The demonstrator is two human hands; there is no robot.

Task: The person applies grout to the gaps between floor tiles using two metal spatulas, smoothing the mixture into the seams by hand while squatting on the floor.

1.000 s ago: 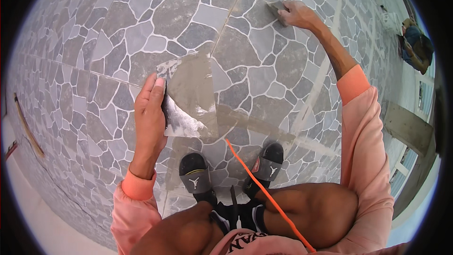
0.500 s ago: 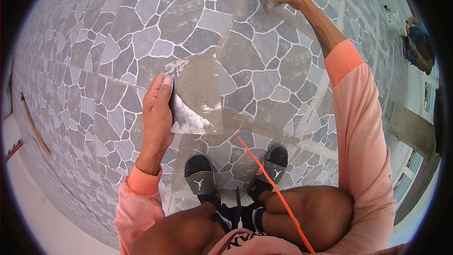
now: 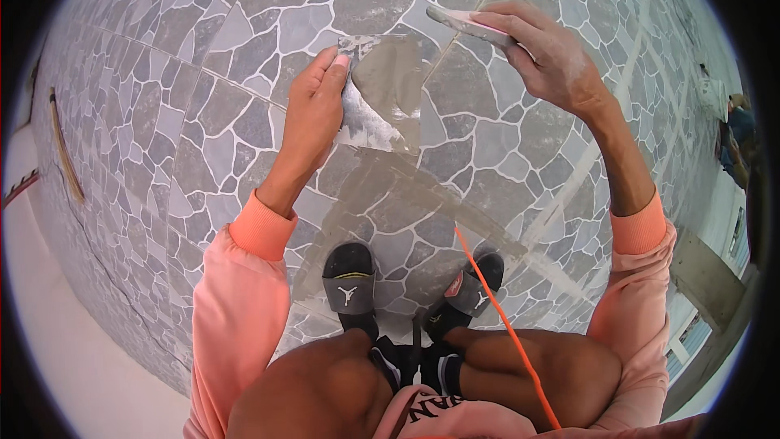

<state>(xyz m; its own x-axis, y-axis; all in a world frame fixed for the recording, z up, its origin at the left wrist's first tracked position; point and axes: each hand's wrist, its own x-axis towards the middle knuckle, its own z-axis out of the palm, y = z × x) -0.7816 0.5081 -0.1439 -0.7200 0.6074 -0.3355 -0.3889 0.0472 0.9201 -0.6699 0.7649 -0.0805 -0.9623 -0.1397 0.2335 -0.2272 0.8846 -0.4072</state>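
My left hand (image 3: 315, 106) grips the left edge of a thin metal plate (image 3: 366, 123), thumb on top. Grey grout paste (image 3: 392, 73) covers much of the plate's right side. My right hand (image 3: 559, 61) is closed round a small flat grout spreader (image 3: 465, 24), its blade coated with grey paste. The spreader is tilted and held above the floor, to the right of the plate and beyond it, apart from it. Below lies a stone-patterned tile floor (image 3: 471, 146). Smeared grout (image 3: 431, 195) runs along the tile joints between the plate and my feet.
An orange cord (image 3: 512, 325) hangs down from my clothing. My feet in dark slippers (image 3: 349, 293) stand on the tiles. A long stick (image 3: 63, 146) lies by the left wall. A grey beam-like piece (image 3: 708, 276) stands at the right. Another person (image 3: 739, 138) is at the far right.
My right hand has come back nearer with the spreader, which now shows edge-on and raised. The plate in my left hand has shifted away from my feet and slightly right.
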